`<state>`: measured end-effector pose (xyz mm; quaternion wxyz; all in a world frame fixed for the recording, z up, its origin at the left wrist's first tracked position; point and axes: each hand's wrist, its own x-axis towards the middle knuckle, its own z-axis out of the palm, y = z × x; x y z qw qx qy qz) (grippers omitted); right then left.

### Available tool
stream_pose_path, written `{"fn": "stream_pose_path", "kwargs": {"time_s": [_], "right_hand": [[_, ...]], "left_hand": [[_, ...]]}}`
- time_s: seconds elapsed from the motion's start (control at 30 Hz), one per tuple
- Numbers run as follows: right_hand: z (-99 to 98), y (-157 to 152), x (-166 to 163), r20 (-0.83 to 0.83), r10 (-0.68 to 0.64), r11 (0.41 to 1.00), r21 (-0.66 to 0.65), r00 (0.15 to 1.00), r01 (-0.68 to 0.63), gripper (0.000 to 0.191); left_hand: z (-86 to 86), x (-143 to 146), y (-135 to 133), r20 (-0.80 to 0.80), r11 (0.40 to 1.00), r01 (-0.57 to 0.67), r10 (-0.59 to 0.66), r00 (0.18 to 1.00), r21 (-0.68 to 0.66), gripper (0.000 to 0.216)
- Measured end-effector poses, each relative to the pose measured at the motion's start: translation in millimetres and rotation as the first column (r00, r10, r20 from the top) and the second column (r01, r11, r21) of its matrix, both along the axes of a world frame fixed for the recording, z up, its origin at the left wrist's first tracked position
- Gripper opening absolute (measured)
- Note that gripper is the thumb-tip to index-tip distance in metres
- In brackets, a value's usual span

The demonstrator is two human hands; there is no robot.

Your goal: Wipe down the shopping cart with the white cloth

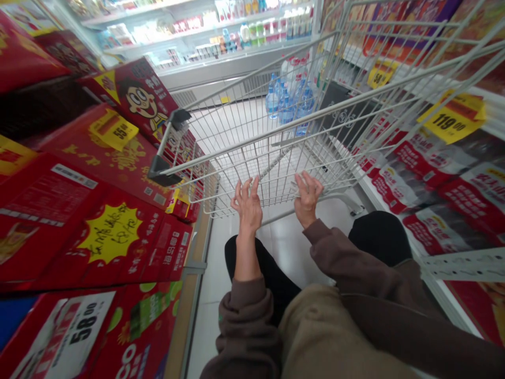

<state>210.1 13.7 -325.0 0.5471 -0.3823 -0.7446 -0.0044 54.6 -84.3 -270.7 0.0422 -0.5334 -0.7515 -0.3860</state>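
A white wire shopping cart [252, 142] stands tilted in a shop aisle straight ahead of me. My right hand [307, 197] is closed round the lower wire edge of the cart's basket. My left hand [248, 206] hovers just beside that edge with its fingers spread, holding nothing. Both arms wear brown sleeves. Nothing lies inside the cart's basket.
Red gift boxes [98, 231] with yellow price tags are stacked on the left. Red packaged goods [434, 184] fill the shelf on the right. Bottled water packs [288, 100] stand beyond the cart, with a chilled shelf [221, 31] at the far end. The white floor [288, 247] runs between.
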Motion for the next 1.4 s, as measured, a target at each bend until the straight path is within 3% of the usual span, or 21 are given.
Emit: {"fn": "stream_pose_path", "kwargs": {"time_s": [0.1, 0.23, 0.33, 0.5, 0.57, 0.63, 0.7, 0.77, 0.87, 0.93, 1.03, 1.13, 1.2, 1.27, 1.33, 1.4], "right_hand": [[-1.1, 20, 23, -0.106, -0.101, 0.995, -0.013, 0.989, 0.1, 0.076], [0.4, 18, 19, -0.131, -0.09, 0.996, -0.001, 0.987, 0.091, 0.079], [2.0, 2, -4, -0.076, -0.038, 0.999, -0.002, 0.996, 0.038, 0.079], [4.6, -7, -23, 0.059, 0.099, 0.994, -0.043, 0.993, -0.097, 0.076], [4.6, -2, -21, 0.023, 0.079, 0.997, 0.007, 0.997, -0.079, 0.076], [4.9, -1, -25, -0.077, -0.017, 0.999, 0.044, 0.997, 0.02, 0.075], [5.6, -10, -39, -0.147, -0.104, 0.994, 0.01, 0.984, 0.107, 0.072], [5.8, -27, -60, -0.122, -0.084, 0.996, -0.046, 0.989, 0.079, 0.066], [3.6, -50, -79, 0.038, 0.194, 0.98, -0.059, 0.98, -0.191, 0.056], [0.7, -51, -75, 0.086, 0.265, 0.964, -0.061, 0.96, -0.261, 0.056], [-1.8, -41, -59, -0.021, 0.092, 0.995, -0.04, 0.996, -0.092, 0.06], [0.1, -43, -65, -0.112, -0.036, 0.999, -0.04, 0.993, 0.032, 0.062], [2.3, -56, -80, -0.082, -0.02, 0.999, -0.045, 0.996, 0.017, 0.062], [4.1, -67, -91, 0.003, 0.083, 0.996, -0.022, 0.997, -0.082, 0.061], [5.5, -71, -92, 0.075, 0.192, 0.981, 0.011, 0.979, -0.193, 0.062], [6.6, -66, -84, 0.04, 0.189, 0.981, 0.034, 0.981, -0.191, 0.065]], "left_hand": [[0.5, -11, -12, -0.023, 0.988, -0.048, 0.052, 0.998, 0.149, 0.075], [-2.3, -18, -19, 0.103, 0.905, -0.273, 0.253, 0.962, 0.326, 0.078], [-3.2, -21, -15, 0.202, 0.913, -0.345, 0.304, 0.931, 0.217, 0.079], [-2.3, -23, -11, 0.223, 0.939, -0.329, 0.3, 0.927, 0.103, 0.089], [-1.9, -21, -13, 0.225, 0.947, -0.31, 0.286, 0.931, 0.081, 0.089], [-2.3, -17, -15, 0.23, 0.952, -0.3, 0.278, 0.933, 0.066, 0.089], [-3.6, -10, -14, 0.235, 0.951, -0.302, 0.28, 0.931, 0.065, 0.091], [-5.6, -4, -13, 0.236, 0.951, -0.301, 0.276, 0.932, 0.076, 0.093], [-7.9, 0, -18, 0.199, 0.962, -0.26, 0.239, 0.95, 0.086, 0.089], [-8.0, -3, -26, 0.161, 0.969, -0.227, 0.21, 0.964, 0.097, 0.083], [-6.6, -14, -39, 0.145, 0.934, -0.301, 0.276, 0.95, 0.194, 0.082], [-5.4, -24, -44, 0.19, 0.888, -0.385, 0.344, 0.919, 0.252, 0.084], [-5.5, -29, -43, 0.195, 0.903, -0.367, 0.327, 0.925, 0.224, 0.085], [-5.8, -33, -43, 0.182, 0.92, -0.342, 0.309, 0.933, 0.193, 0.086], [-5.7, -36, -47, 0.166, 0.929, -0.323, 0.295, 0.941, 0.179, 0.086], [-4.7, -40, -54, 0.15, 0.924, -0.332, 0.307, 0.94, 0.19, 0.084]]}}
